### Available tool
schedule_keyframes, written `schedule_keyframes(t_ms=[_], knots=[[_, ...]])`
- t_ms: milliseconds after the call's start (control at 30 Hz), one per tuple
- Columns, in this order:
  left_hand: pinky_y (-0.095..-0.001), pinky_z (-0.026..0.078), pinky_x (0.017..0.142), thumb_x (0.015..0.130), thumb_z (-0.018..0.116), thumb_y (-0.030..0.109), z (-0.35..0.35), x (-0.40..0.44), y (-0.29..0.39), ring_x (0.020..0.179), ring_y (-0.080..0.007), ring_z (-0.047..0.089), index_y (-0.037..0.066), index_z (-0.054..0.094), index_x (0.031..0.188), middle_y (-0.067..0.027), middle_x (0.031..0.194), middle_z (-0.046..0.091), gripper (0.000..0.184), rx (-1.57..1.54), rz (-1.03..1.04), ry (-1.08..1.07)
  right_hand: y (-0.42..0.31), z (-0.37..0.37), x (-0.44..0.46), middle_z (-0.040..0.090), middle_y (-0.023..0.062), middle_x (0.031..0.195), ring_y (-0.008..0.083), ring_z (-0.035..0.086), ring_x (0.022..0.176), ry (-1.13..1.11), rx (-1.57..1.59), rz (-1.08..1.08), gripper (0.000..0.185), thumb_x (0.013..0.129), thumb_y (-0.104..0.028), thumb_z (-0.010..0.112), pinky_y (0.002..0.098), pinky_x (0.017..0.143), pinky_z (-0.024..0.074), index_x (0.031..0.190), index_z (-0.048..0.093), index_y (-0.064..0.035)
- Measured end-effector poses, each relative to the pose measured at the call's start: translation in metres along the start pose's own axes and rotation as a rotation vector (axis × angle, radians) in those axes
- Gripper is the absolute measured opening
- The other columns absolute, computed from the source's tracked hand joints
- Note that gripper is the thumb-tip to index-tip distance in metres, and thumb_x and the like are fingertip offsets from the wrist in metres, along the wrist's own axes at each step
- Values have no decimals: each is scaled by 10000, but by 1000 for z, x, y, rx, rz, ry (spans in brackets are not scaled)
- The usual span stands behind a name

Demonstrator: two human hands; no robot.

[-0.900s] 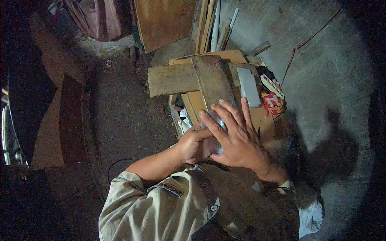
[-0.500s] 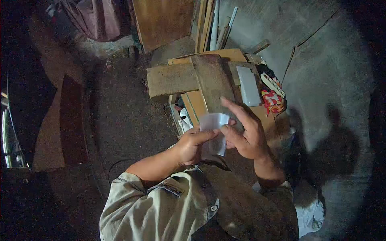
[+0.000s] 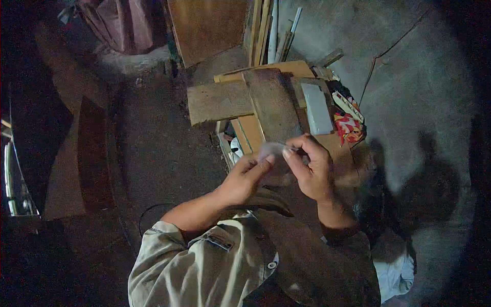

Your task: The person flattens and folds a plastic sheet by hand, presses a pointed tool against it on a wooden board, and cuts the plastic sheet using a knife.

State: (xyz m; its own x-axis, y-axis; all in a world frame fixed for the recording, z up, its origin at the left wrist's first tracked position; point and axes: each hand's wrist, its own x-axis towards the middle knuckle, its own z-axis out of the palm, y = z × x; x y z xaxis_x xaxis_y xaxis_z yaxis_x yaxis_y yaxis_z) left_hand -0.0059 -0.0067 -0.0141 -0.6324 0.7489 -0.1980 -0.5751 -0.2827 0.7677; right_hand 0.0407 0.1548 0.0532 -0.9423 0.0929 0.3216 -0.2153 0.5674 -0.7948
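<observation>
Between my hands is a small, thin translucent plastic sheet [image 3: 272, 149], blurred and seen nearly edge-on; whether it is a single sheet or a bag I cannot tell. My left hand [image 3: 242, 179] pinches its left end between thumb and fingers. At the opposite end, my right hand [image 3: 313, 171] has thumb and forefinger closed on it, the other fingers curled. Both hands are in front of my chest, over the near edge of a stack of boards.
Wooden boards [image 3: 220, 102] lie crosswise ahead, with a white rectangular object [image 3: 317, 108] on them. A red and yellow patterned cloth [image 3: 350, 128] is at their right side. Poles [image 3: 284, 38] and a brown panel [image 3: 208, 28] stand at the back. A grey wall [image 3: 409, 77] rises on the right.
The plastic sheet has tipped from facing me to nearly edge-on. My right hand's raised forefinger has come down onto it, and my left hand keeps its pinch.
</observation>
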Motion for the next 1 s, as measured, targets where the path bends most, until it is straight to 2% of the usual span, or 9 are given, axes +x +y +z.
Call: schedule_keyframes(t_ms=[67,133,333,533,667,700,733,833,1000], knots=[[-249,338,570,989,488,232,-2,3,1,678,-41,400,15,602,1031,55,742,486,250,178,100,-12,-2,-2,-2,523,-22,729,42,467,645,-30,87,193,66,871,-57,603,209,584,386,909,581,-7],[-233,358,579,997,474,234,-2,6,1,672,-42,416,10,600,1028,56,737,500,259,348,230,24,0,5,-4,515,-38,734,34,464,662,14,143,172,90,879,-74,606,201,596,383,937,582,-10],[-217,371,600,998,474,235,2,10,5,683,-43,423,6,598,1024,54,777,526,261,199,214,75,9,11,-12,530,-49,765,25,448,683,68,314,309,112,915,-118,580,194,609,369,963,572,-17],[-227,348,572,993,484,200,-6,14,2,662,-44,415,4,562,938,62,719,479,218,425,263,123,23,19,-14,534,-50,786,28,444,697,155,337,269,127,924,-139,574,193,634,377,973,568,-22],[-234,359,578,992,481,185,2,16,0,675,-55,421,-11,526,955,13,734,488,205,469,379,193,36,36,-19,537,8,807,70,473,730,150,492,296,145,963,-154,502,253,647,412,986,535,-14],[-244,370,585,992,478,177,4,16,-1,685,-63,426,-18,516,980,-10,748,493,199,463,415,196,36,40,-18,552,69,827,129,508,750,183,368,215,177,971,-159,477,294,675,435,1023,529,2],[-244,370,585,992,478,177,5,17,-2,685,-63,426,-18,516,980,-10,748,493,199,463,415,195,37,43,-20,552,69,827,129,508,750,184,368,215,177,971,-159,477,294,675,435,1023,529,2],[-264,408,631,991,474,160,2,20,-8,736,-94,466,-24,494,1047,-54,806,515,194,475,442,213,49,57,-26,565,177,869,285,554,759,259,207,173,213,975,-167,467,365,697,450,1061,509,24],[-284,446,709,997,445,162,0,16,-5,816,-145,533,-34,477,1120,-119,877,565,234,672,475,231,44,54,-26,562,184,865,290,547,751,219,215,181,243,981,-183,464,374,682,446,1089,489,33]])
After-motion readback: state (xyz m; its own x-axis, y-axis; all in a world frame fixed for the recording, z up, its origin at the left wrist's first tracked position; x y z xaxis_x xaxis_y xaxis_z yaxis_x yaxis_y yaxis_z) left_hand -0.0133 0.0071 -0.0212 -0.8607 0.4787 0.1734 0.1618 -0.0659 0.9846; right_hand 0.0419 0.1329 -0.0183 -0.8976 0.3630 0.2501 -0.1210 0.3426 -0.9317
